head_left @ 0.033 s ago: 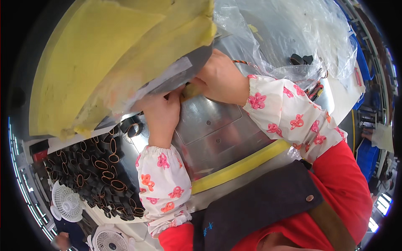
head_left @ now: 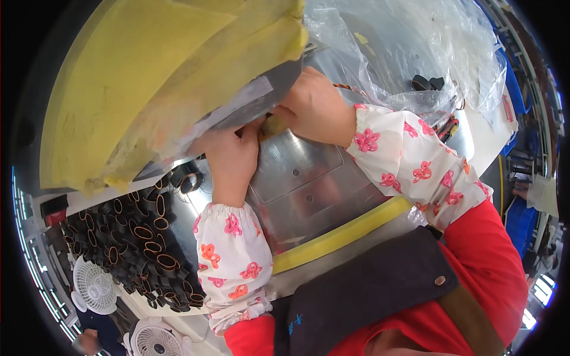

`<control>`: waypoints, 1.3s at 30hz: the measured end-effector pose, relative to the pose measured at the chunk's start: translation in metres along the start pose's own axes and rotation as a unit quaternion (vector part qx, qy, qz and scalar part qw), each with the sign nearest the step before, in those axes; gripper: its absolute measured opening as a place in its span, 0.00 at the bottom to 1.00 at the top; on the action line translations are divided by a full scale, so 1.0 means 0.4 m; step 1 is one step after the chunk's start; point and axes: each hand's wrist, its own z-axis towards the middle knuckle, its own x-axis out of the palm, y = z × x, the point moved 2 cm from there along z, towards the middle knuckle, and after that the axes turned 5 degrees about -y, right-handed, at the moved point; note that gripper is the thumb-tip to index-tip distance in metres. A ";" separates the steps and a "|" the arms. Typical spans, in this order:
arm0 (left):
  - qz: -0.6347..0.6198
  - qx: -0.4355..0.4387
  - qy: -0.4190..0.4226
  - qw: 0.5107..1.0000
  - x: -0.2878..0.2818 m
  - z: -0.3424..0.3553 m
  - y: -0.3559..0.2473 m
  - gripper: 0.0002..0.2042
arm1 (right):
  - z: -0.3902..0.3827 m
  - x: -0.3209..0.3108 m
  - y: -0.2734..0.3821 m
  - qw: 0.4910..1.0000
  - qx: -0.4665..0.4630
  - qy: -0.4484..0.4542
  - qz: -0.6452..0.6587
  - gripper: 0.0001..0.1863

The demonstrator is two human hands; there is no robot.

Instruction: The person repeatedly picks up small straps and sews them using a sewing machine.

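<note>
A grey panel with worn translucent yellow sheeting overhangs the steel work surface. My left hand reaches up beneath its lower edge, fingers curled and partly hidden. My right hand is closed beside it, a little higher, its fingertips at the panel's underside by a small yellowish piece. What either hand grips is hidden. An orange-and-black cord runs behind my right hand.
Many black loops with tan edges lie at left, beside two white fans. Clear plastic bags, black pieces and tools are at right; blue bins beyond. A person is at lower left.
Both of my hands have shifted slightly up and to the right at the panel's edge.
</note>
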 end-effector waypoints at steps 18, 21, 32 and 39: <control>-0.069 -0.067 0.106 0.990 -0.048 -0.099 -0.076 0.11 | -0.076 -0.086 0.052 0.964 0.077 0.090 0.237 0.06; -0.068 0.001 0.065 0.996 -0.048 -0.094 -0.078 0.10 | -0.038 -0.087 0.062 0.961 0.143 0.126 0.203 0.08; -0.233 0.002 -0.014 0.972 -0.064 -0.079 -0.043 0.07 | -0.042 -0.076 0.069 0.907 0.233 0.134 0.324 0.05; 0.017 0.166 0.052 0.985 -0.058 -0.055 -0.070 0.07 | -0.066 -0.110 0.158 0.950 0.025 0.170 0.262 0.11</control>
